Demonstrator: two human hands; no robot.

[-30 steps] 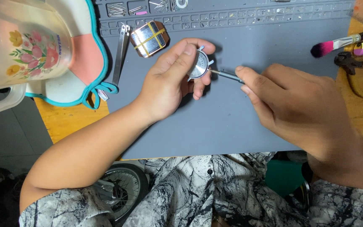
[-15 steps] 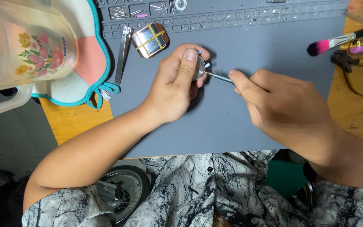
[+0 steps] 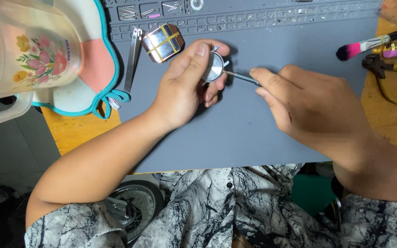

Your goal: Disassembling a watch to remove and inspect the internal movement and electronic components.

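Note:
My left hand [image 3: 187,87] grips a small round silver watch case [image 3: 214,68] between thumb and fingers, just above the grey work mat [image 3: 235,128]. My right hand [image 3: 309,105] pinches a thin metal tool [image 3: 242,77] whose tip touches the right edge of the watch case. Both hands meet near the middle of the mat's upper half.
A square metal watch case with gold cross bands [image 3: 162,42] and steel tweezers [image 3: 133,57] lie at the mat's upper left. A floral plastic jug [image 3: 28,50] stands on a teal-edged cloth [image 3: 95,87]. A pink-tipped brush [image 3: 373,43] and pliers [image 3: 384,69] lie at right on the wooden table.
Both hands have shifted slightly up the mat with the watch case and tool still held together; the tool tip stays at the case's edge.

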